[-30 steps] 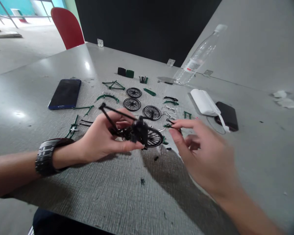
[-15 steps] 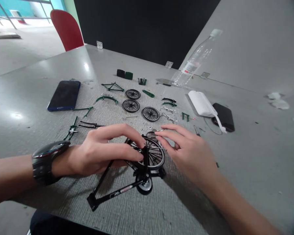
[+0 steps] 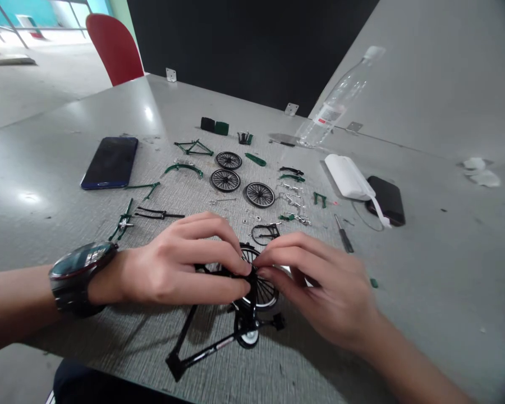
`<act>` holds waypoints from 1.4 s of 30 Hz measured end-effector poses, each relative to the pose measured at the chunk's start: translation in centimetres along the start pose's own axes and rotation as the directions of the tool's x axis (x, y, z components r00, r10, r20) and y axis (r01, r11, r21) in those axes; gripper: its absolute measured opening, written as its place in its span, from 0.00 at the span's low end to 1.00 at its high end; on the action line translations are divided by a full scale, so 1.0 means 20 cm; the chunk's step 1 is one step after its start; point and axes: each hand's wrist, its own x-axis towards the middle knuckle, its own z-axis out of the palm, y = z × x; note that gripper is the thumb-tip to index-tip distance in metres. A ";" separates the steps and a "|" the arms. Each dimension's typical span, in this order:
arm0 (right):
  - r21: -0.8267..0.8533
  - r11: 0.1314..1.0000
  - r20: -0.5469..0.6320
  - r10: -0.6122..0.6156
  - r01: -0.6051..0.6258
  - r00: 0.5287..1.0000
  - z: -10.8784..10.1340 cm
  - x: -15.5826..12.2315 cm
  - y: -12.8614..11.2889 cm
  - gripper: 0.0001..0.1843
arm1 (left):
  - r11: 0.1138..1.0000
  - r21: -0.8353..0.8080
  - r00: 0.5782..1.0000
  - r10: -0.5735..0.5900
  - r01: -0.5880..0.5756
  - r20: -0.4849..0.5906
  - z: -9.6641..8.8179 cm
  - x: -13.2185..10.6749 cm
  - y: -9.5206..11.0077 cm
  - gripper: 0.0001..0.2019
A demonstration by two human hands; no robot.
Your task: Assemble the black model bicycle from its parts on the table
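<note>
A black model bicycle frame (image 3: 212,350) with a spoked wheel (image 3: 266,293) in its rear end is tilted over the near part of the table. My left hand (image 3: 180,264) is closed on this frame, its thumb and fingers pinching near the wheel's hub. My right hand (image 3: 320,280) reaches in from the other side, fingertips pressed together at the hub; whatever is between them is hidden. Below the wheel show a round chainring (image 3: 249,338) and a pedal crank (image 3: 279,321). Just beyond my fingers lies a black wire-like part (image 3: 264,234).
Loose wheels (image 3: 259,194), a green frame (image 3: 194,147), a black fork (image 3: 162,214) and several small parts lie farther back. A screwdriver (image 3: 344,234) is at right. Around them are a phone (image 3: 110,163), a bottle (image 3: 330,112), a white case (image 3: 348,177) and a black case (image 3: 386,200).
The bicycle frame has shifted slightly toward me and to the right. My right hand has moved left onto the hub; the thin metal rod seen at its fingers before is now hidden.
</note>
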 end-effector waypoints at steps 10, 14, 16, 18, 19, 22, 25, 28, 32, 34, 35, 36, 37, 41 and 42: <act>-0.090 0.995 0.015 0.037 -0.035 0.999 -0.01 -0.02 -0.02 0.02 | 0.978 0.169 0.992 0.124 -0.120 -0.015 0.04 -0.04 -0.03 0.10; -0.148 0.987 -0.146 0.044 -0.066 0.988 -0.04 -0.03 0.00 0.06 | 0.949 0.223 0.968 0.243 -0.224 -0.065 0.03 -0.04 -0.03 0.10; -0.193 0.978 -0.213 0.039 -0.081 0.976 -0.04 -0.03 0.01 0.06 | 0.959 0.210 0.980 0.198 -0.189 -0.022 0.03 -0.05 -0.03 0.11; -0.214 0.973 -0.230 0.038 -0.089 0.972 -0.04 -0.03 0.02 0.05 | 0.976 0.187 0.993 0.113 -0.109 -0.014 0.03 -0.06 -0.02 0.09; -0.218 0.971 -0.226 0.045 -0.096 0.973 -0.04 -0.03 0.03 0.05 | 0.984 0.164 0.996 0.076 -0.068 -0.038 0.03 -0.06 -0.02 0.09; -0.222 0.966 -0.240 0.079 -0.133 0.968 -0.03 -0.02 0.03 0.05 | 1.000 0.007 0.988 -0.024 0.026 -0.154 0.03 -0.05 0.00 0.06; -0.213 0.964 -0.278 0.100 -0.162 0.955 -0.03 -0.03 0.04 0.06 | 0.947 -0.253 0.926 -0.267 0.199 -0.268 0.04 -0.02 0.00 0.04; -0.194 0.968 -0.260 0.106 -0.159 0.960 -0.03 -0.03 0.05 0.06 | 0.770 -0.504 0.780 -0.568 0.392 -0.262 0.06 0.01 -0.02 0.10; -0.182 0.971 -0.211 0.114 -0.153 0.971 -0.02 -0.03 0.04 0.05 | 0.617 -0.669 0.745 -0.652 0.416 -0.138 0.07 0.03 -0.05 0.11; -0.183 0.972 -0.197 0.108 -0.144 0.975 -0.01 -0.02 0.03 0.04 | 0.523 -0.747 0.718 -0.690 0.411 -0.088 0.08 0.02 -0.06 0.12; -0.182 0.973 -0.191 0.106 -0.141 0.976 -0.01 -0.02 0.03 0.04 | 0.479 -0.778 0.705 -0.706 0.407 -0.065 0.08 0.02 -0.06 0.12; -0.179 0.974 -0.188 0.104 -0.138 0.977 -0.01 -0.02 0.03 0.04 | 0.445 -0.800 0.697 -0.716 0.404 -0.047 0.09 0.02 -0.06 0.12; -0.175 0.975 -0.186 0.100 -0.133 0.977 -0.01 -0.01 0.03 0.04 | 0.422 -0.813 0.692 -0.721 0.401 -0.033 0.09 0.02 -0.06 0.12; -0.149 0.981 -0.163 0.101 -0.126 0.981 -0.02 -0.02 0.03 0.05 | 0.379 -0.839 0.683 -0.730 0.391 -0.011 0.10 0.02 -0.06 0.13; -0.138 0.983 -0.145 0.099 -0.120 0.984 -0.02 -0.02 0.03 0.06 | 0.370 -0.843 0.682 -0.732 0.391 -0.006 0.10 0.02 -0.06 0.13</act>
